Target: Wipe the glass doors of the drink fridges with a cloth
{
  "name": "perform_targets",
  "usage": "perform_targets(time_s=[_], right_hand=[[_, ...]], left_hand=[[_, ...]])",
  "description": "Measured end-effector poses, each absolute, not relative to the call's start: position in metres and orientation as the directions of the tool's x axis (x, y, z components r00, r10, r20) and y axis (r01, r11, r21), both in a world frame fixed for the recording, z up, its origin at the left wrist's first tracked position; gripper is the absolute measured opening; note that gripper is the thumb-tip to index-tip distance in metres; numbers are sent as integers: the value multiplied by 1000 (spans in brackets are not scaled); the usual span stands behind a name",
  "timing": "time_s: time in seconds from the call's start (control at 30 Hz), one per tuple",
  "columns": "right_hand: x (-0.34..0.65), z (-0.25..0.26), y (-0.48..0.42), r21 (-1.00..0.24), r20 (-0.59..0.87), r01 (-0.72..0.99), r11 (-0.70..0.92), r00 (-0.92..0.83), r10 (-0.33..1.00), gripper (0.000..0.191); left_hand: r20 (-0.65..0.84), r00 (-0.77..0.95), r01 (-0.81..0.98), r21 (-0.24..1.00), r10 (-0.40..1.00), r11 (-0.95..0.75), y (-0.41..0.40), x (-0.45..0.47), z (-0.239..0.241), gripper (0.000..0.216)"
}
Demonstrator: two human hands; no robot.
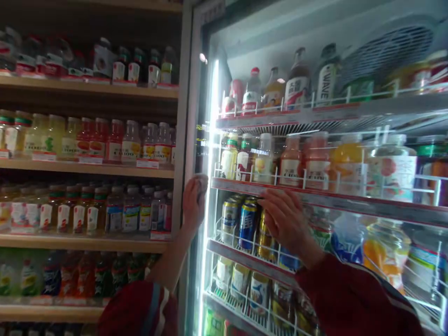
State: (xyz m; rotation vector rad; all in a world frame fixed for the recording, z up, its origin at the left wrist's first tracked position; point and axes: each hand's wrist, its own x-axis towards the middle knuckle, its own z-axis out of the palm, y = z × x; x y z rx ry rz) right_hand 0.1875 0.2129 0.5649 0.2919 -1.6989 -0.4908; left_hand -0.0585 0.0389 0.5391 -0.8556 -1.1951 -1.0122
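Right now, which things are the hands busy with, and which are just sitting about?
In hand: right hand at the cans; left hand on the fridge frame.
Sitting about: fridge bottles above; shelf bottles at left; jars below the cans.

Dim wooden shelves [87,170] of bottles [115,140] left of the left fingers [199,185]. Grey cooler frame [190,93] under them, bright LED strip [213,121] just right. Wire racks [350,112] above and below the right fingers [270,205]. Fan grille [385,51] far up-right.
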Motion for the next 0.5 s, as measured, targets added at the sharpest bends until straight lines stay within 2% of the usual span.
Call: perform_targets(time_s=[0.23,0.33,0.5], right_hand=[[187,568,207,448,879,-12,894,-179,-442,22],[188,568,207,449,880,-13,893,-164,-445,19],[190,569,210,469,873,9,883,-159,-462,20]], left_hand=[[931,-184,931,268,-314,248,67,-36,544,51],[969,-133,954,182,-209,239,84,-8,546,54],[989,40,964,-75,143,253,68,2,537,56]])
